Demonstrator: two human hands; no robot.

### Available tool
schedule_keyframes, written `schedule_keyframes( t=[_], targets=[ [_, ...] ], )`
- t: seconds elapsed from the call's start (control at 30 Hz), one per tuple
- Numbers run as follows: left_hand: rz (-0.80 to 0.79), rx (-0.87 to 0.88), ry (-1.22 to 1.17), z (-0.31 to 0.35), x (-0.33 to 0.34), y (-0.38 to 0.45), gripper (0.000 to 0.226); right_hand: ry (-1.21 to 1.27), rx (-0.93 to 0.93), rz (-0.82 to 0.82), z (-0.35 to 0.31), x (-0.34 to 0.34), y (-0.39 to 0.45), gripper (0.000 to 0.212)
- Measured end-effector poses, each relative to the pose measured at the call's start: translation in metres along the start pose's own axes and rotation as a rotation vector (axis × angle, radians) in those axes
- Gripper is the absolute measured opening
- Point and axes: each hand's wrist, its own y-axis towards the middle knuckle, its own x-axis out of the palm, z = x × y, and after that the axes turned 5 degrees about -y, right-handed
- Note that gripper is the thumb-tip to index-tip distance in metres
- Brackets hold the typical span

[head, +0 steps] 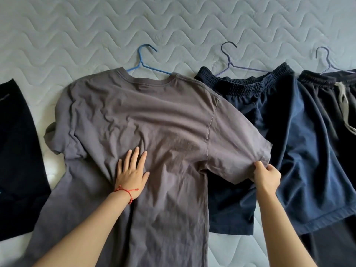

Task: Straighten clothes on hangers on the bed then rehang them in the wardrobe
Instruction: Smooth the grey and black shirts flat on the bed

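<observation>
Pale grey mattress with wavy quilted stitching [77, 35] filled the view and carried all garments.

Grey short-sleeved cotton T-shirt [146, 116] lay flat, back side up, at the centre of the mattress, on a blue wire hanger [143, 63] whose hook stuck out above the collar. Fabric was creased across the middle. Its right sleeve overlapped the garment beside it.

Navy shorts with a gathered elastic waistband [300, 151] lay just right of the T-shirt, on a dark purple-grey wire hanger [230, 60]. Further right, partly cut by the frame edge, was a black garment with a pale drawstring [325, 105] on a third thin hanger [327, 60]. A black garment [17, 151] lay at the left edge, apart from the T-shirt; type not determinable.

Left hand [132, 170] rested flat on the T-shirt's lower back, fingers straight and spread, pressing the cloth down. Right hand [266, 175] was curled, pinching the hem of the T-shirt's right sleeve. Hands well apart.

Thin red cord bracelet [128, 191] sat on the left wrist.
</observation>
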Motion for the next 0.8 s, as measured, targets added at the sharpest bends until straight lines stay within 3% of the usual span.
schedule_keyframes(
  t=[0.07, 0.17, 0.3, 0.43, 0.53, 0.67, 0.8],
  targets=[
    [-0.021, -0.021, -0.08, 0.003, -0.008, -0.001, 0.072, -0.191, -0.022, 0.158, 0.0, 0.003, -0.015, 0.031],
    [-0.03, 0.005, -0.167, 0.001, -0.02, -0.004, 0.061, -0.338, -0.357, 0.267, -0.005, 0.022, -0.053, 0.046],
    [0.088, 0.044, -0.256, -0.017, -0.035, -0.018, 0.049, -0.459, -0.801, -0.034, -0.008, 0.084, -0.114, 0.043],
    [0.32, -0.086, -0.38, -0.053, -0.053, -0.027, 0.047, -0.633, -1.098, -0.213, -0.006, 0.158, -0.161, 0.042],
    [0.479, -0.197, -0.452, -0.099, -0.064, -0.025, 0.043, -0.777, -1.154, -0.244, 0.009, 0.194, -0.165, 0.047],
    [0.641, -0.45, -0.574, -0.152, -0.084, -0.013, 0.037, -0.816, -1.224, -0.14, 0.031, 0.21, -0.153, 0.05],
    [0.603, -0.761, -0.919, -0.183, -0.105, 0.015, 0.038, -0.802, -1.215, -0.103, 0.032, 0.216, -0.153, 0.051]
  ],
)
